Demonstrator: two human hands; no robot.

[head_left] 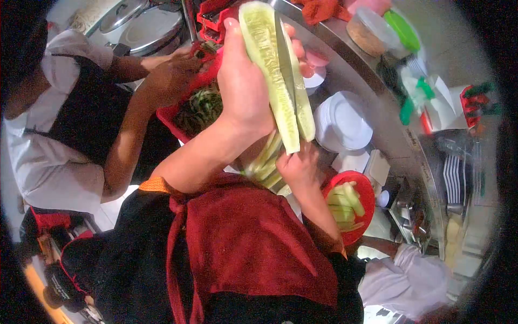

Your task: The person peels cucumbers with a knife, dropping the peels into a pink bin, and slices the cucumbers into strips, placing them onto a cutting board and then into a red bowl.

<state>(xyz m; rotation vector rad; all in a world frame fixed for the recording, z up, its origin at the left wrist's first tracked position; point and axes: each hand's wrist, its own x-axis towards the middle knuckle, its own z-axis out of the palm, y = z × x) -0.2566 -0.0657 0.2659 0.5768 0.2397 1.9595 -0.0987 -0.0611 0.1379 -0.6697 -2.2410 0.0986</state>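
Observation:
A cucumber [263,56], split lengthwise with its pale seeded face showing, stands nearly upright in my left hand [244,86]. My left fingers wrap round behind it and the thumb lies along its side. Between the two pieces runs a thin grey knife blade [288,65], partly hidden by the cucumber. My right hand [301,168] is closed just below the lower ends, in line with the blade; the handle is hidden in it. Long cut cucumber strips [264,164] lie beneath my hands.
A red bowl [371,202] of cucumber sticks stands at right, near stacked white plates [343,121]. At left a person [59,124] reaches into a red crate [166,116] of shredded greens. Another person's white sleeve [410,281] is at lower right. Tubs [372,31] stand on the steel counter [345,65].

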